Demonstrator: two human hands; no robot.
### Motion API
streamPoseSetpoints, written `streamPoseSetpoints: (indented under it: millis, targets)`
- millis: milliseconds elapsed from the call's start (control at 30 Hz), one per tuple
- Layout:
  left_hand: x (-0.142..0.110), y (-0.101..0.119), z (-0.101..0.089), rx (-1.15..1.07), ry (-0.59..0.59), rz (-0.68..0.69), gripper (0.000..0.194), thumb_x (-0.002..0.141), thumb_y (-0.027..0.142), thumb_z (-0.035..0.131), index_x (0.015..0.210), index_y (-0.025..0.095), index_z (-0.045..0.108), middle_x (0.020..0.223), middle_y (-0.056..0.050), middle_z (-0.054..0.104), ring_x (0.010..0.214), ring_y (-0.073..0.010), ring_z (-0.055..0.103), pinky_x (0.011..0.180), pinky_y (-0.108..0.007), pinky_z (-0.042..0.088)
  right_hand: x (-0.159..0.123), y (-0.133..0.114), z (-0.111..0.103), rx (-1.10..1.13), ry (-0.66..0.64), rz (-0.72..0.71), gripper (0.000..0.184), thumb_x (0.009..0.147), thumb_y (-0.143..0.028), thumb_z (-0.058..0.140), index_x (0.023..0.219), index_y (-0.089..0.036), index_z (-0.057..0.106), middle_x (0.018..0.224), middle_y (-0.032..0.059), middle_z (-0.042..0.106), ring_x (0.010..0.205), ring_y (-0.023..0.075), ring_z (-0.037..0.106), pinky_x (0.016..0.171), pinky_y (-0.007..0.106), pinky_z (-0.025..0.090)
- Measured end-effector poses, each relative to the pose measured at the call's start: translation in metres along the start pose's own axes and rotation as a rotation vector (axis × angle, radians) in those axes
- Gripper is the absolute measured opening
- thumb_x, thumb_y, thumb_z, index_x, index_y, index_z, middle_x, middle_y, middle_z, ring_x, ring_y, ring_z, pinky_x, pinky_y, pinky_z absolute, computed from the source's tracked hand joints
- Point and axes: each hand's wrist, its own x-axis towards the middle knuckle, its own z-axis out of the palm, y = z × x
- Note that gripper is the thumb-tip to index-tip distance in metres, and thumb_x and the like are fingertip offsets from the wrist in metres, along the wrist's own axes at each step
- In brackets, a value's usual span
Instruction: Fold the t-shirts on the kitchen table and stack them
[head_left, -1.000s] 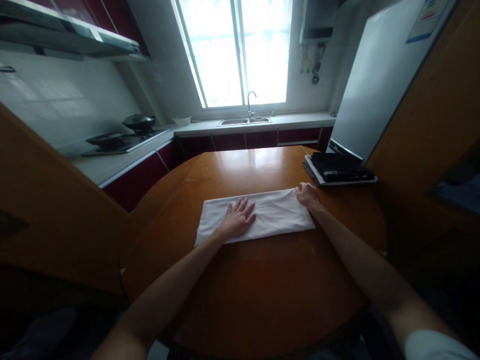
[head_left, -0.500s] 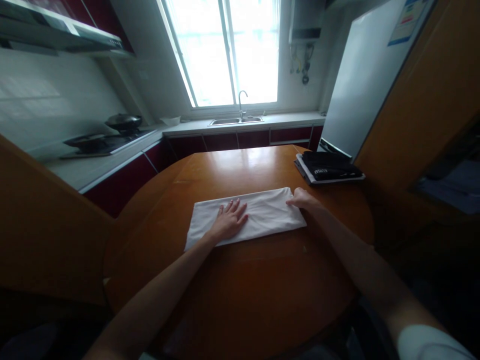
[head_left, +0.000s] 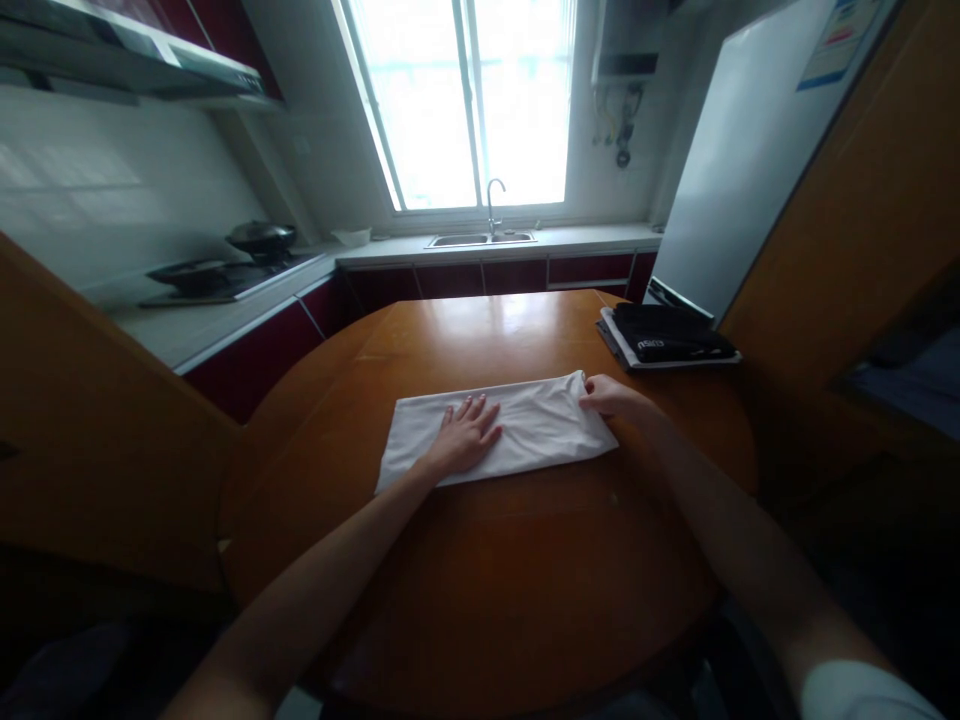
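A white cloth garment (head_left: 536,420), folded into a long flat rectangle, lies on the wooden table (head_left: 480,560). My left hand (head_left: 463,438) rests flat on its middle with the fingers spread. At the right end of the cloth, my right hand (head_left: 609,395) pinches the edge between thumb and fingers. Creases run across the fabric between the two hands. What exact kind of garment it is I cannot tell.
A stack of folded dark and white clothes (head_left: 664,338) sits at the table's right rear. Beyond stand the sink (head_left: 484,240), the stove (head_left: 244,275) with a lidded pan (head_left: 261,237), and a fridge (head_left: 739,170) on the right.
Fabric near my right hand looks more creased, with the fingers closed on its edge. My left hand stays flat in place. The whole view has shifted slightly.
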Motion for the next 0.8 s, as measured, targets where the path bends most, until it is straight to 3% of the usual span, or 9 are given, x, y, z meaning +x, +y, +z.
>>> streamPoseSetpoints:
  millis: [133, 267, 333, 400, 467, 533, 600, 700, 800]
  targets:
    - [0.0, 0.003, -0.001, -0.033, -0.001, -0.02, 0.058, 0.102, 0.054, 0.037, 0.154, 0.027, 0.043, 0.166, -0.011, 0.025, 0.154, -0.0354, 0.017, 0.121, -0.062, 0.011, 0.001, -0.005, 0.0, 0.119, 0.152, -0.06, 0.027, 0.065, -0.01, 0.068, 0.092, -0.012, 0.066, 0.076, 0.0047, 0.068, 0.062, 0.0141, 0.061, 0.05, 0.018, 0.044]
    - [0.004, 0.012, -0.007, -0.227, 0.192, 0.05, 0.057, 0.098, 0.045, 0.051, 0.151, 0.021, 0.046, 0.158, -0.015, 0.041, 0.149, -0.0345, 0.031, 0.122, -0.058, 0.019, -0.001, -0.024, 0.012, 0.222, 0.304, -0.173, 0.047, 0.069, -0.015, 0.07, 0.115, -0.013, 0.061, 0.087, 0.0057, 0.069, 0.069, 0.0145, 0.064, 0.058, 0.021, 0.05]
    - [0.006, 0.019, -0.009, -0.496, 0.268, 0.126, 0.059, 0.099, 0.044, 0.05, 0.153, 0.021, 0.042, 0.149, -0.016, 0.051, 0.136, -0.0306, 0.05, 0.115, -0.05, 0.037, -0.008, -0.035, 0.026, 0.33, 0.263, -0.291, 0.055, 0.071, -0.021, 0.072, 0.124, -0.015, 0.057, 0.092, 0.0058, 0.07, 0.071, 0.0144, 0.066, 0.063, 0.023, 0.054]
    - [0.008, 0.025, -0.008, -0.841, 0.24, 0.158, 0.064, 0.101, 0.047, 0.048, 0.158, 0.024, 0.032, 0.14, -0.015, 0.058, 0.115, -0.0254, 0.064, 0.099, -0.041, 0.051, -0.017, -0.045, 0.046, 0.43, 0.146, -0.413, 0.064, 0.071, -0.025, 0.074, 0.131, -0.017, 0.053, 0.101, 0.0069, 0.071, 0.071, 0.014, 0.067, 0.064, 0.025, 0.056]
    - [0.009, 0.029, -0.005, -1.131, 0.184, 0.149, 0.07, 0.101, 0.05, 0.048, 0.161, 0.028, 0.022, 0.133, -0.013, 0.062, 0.101, -0.0214, 0.069, 0.087, -0.035, 0.056, -0.027, -0.052, 0.069, 0.522, -0.035, -0.52, 0.069, 0.071, -0.027, 0.075, 0.135, -0.021, 0.05, 0.113, 0.0085, 0.07, 0.074, 0.0146, 0.069, 0.066, 0.027, 0.058]
    - [0.01, 0.03, 0.0, -1.263, 0.19, 0.114, 0.072, 0.098, 0.051, 0.053, 0.16, 0.028, 0.025, 0.129, -0.011, 0.064, 0.099, -0.0204, 0.069, 0.083, -0.032, 0.056, -0.035, -0.056, 0.09, 0.594, -0.199, -0.613, 0.067, 0.072, -0.027, 0.073, 0.135, -0.024, 0.05, 0.121, 0.0086, 0.068, 0.082, 0.0162, 0.072, 0.07, 0.03, 0.06]
    - [0.011, 0.029, 0.003, -1.237, 0.231, 0.076, 0.064, 0.094, 0.049, 0.06, 0.151, 0.024, 0.047, 0.128, -0.01, 0.066, 0.103, -0.0219, 0.067, 0.086, -0.032, 0.055, -0.039, -0.058, 0.104, 0.611, -0.255, -0.664, 0.056, 0.072, -0.025, 0.068, 0.126, -0.024, 0.057, 0.119, 0.0074, 0.069, 0.087, 0.0173, 0.072, 0.074, 0.03, 0.06]
    - [0.011, 0.027, 0.003, -1.173, 0.223, 0.046, 0.047, 0.092, 0.045, 0.062, 0.129, 0.017, 0.068, 0.127, -0.011, 0.068, 0.105, -0.0239, 0.066, 0.086, -0.031, 0.054, -0.038, -0.058, 0.103, 0.556, -0.102, -0.578, 0.032, 0.071, -0.023, 0.058, 0.101, -0.019, 0.066, 0.102, 0.0063, 0.072, 0.077, 0.0162, 0.071, 0.066, 0.028, 0.058]
    - [0.01, 0.028, 0.003, -1.179, 0.184, -0.014, 0.048, 0.089, 0.045, 0.066, 0.127, 0.015, 0.069, 0.117, -0.012, 0.072, 0.087, -0.0203, 0.068, 0.07, -0.027, 0.054, -0.033, -0.056, 0.084, 0.488, 0.136, -0.43, 0.023, 0.069, -0.023, 0.05, 0.085, -0.017, 0.065, 0.088, 0.0053, 0.072, 0.065, 0.0141, 0.067, 0.057, 0.024, 0.052]
